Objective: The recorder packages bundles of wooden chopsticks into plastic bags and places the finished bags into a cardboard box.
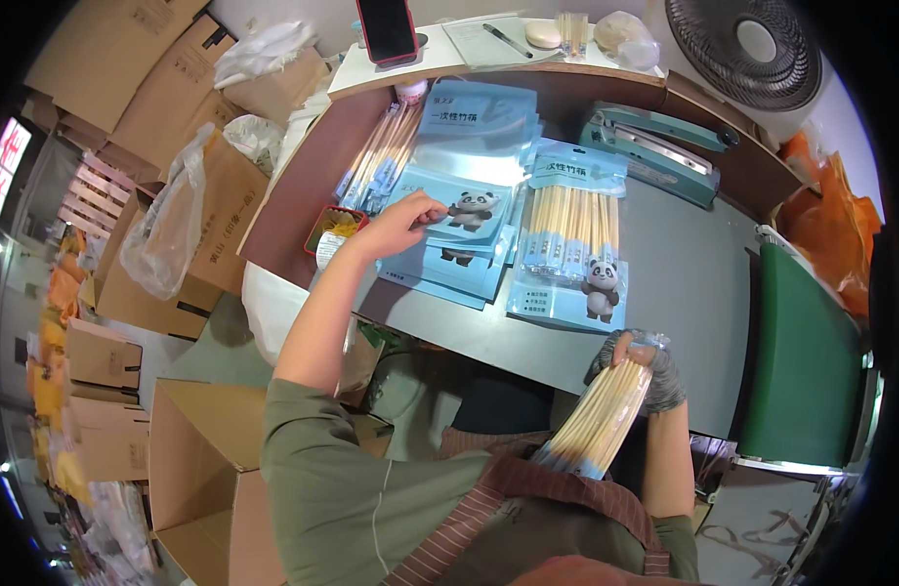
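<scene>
My right hand (654,369), in a grey glove, is closed around the top end of a clear bag of chopsticks (603,415), which slants down toward my apron. My left hand (405,225) is bare, its fingers curled together at the top blue pouch (483,207) of a loose pile of flat pouches printed with a panda. Its fingertips are partly hidden. Between the hands lies a filled pouch (571,230), with chopsticks showing through its clear window. More wrapped chopsticks (381,151) lie left of the pile.
A teal bag sealer (654,151) stands at the back right of the grey table (679,259). Beside my left forearm is a small red box (330,230) with yellow bits. A phone (387,29) stands on the shelf above. An open carton (200,439) sits at lower left.
</scene>
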